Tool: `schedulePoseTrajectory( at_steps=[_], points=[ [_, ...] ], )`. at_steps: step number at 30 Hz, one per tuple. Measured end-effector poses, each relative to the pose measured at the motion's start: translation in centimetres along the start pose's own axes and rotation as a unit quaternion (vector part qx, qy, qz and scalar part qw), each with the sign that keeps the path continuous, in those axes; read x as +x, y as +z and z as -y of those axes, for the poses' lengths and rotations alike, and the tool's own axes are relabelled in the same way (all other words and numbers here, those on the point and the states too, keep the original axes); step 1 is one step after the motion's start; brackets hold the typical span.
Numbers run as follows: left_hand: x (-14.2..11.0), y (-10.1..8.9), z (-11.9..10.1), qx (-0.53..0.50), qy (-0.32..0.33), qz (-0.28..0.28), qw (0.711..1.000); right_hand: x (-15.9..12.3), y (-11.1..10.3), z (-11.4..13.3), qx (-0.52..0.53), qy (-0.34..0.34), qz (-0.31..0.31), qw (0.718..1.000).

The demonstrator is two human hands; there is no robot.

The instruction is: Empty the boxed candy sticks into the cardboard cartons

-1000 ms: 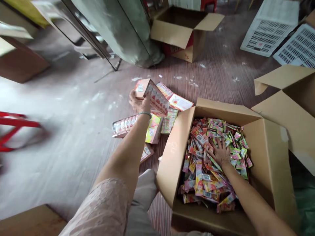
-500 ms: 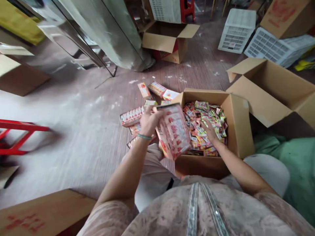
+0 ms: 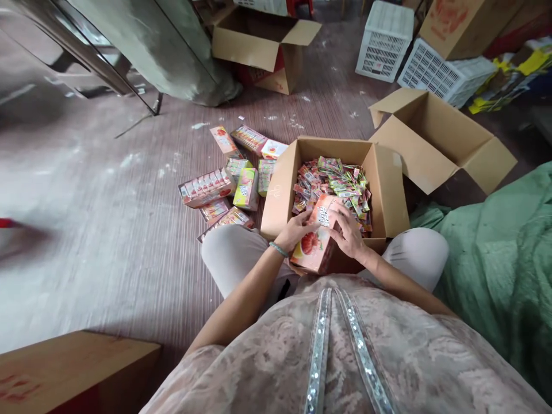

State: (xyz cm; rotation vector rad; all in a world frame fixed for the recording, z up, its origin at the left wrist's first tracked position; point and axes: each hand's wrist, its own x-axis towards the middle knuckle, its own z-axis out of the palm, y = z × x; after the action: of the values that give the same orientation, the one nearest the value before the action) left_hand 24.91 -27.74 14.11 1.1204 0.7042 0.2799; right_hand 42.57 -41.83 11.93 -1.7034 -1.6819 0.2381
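Between both hands, above my lap, I hold a pink candy box point(image 3: 311, 246) with fruit pictured on its upper face. My left hand point(image 3: 295, 234) grips its left side, thumb on top. My right hand point(image 3: 348, 234) is closed over its right side, fingers on the upper face. Just beyond, an open cardboard carton point(image 3: 390, 192) holds a heap of small pink and green candy packets point(image 3: 334, 178). The candy box hides the carton's near left part. Several other candy boxes lie left of the carton, among them a green box point(image 3: 246, 188) and a pink clear-sided box point(image 3: 207, 188).
A second open carton point(image 3: 431, 141) sits to the right, and another open carton point(image 3: 259, 49) stands farther back. White plastic crates point(image 3: 383, 43) are at the back right. Green cloth point(image 3: 495, 247) lies right of my knee. A closed carton point(image 3: 77, 368) is at the lower left.
The candy box has moved right and toward my body, and its printed face now points up. My right hand has left the packets and now holds the box too. The view has shifted.
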Motion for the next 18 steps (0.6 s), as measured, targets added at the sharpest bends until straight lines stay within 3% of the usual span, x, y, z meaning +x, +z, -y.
schedulePoseTrajectory(
  at_steps=[3,7,12,14,16,18],
  points=[
    [-0.3,1.2,0.6,0.083,0.025,0.019,0.996,0.9,-2.6,2.0,-0.108,-0.099,0.111,0.983],
    [0.0,1.7,0.8,0.26,0.027,-0.028,0.965,2.3,-4.4,3.3,-0.194,-0.129,0.251,0.94],
    [0.3,-0.7,-0.3,0.439,0.001,-0.143,0.887,2.0,-7.0,1.9,-0.14,-0.179,0.262,0.938],
    [0.7,-1.9,-0.7,0.458,-0.02,-0.16,0.874,1.3,-7.8,1.4,-0.119,-0.19,0.233,0.946],
    [1.1,-2.6,-0.9,0.415,-0.024,-0.135,0.899,0.9,-8.2,1.6,-0.109,-0.183,0.192,0.958],
    [1.5,-2.6,-1.5,0.265,-0.019,-0.096,0.959,1.3,-8.2,2.4,-0.086,-0.172,0.16,0.968]
  ],
)
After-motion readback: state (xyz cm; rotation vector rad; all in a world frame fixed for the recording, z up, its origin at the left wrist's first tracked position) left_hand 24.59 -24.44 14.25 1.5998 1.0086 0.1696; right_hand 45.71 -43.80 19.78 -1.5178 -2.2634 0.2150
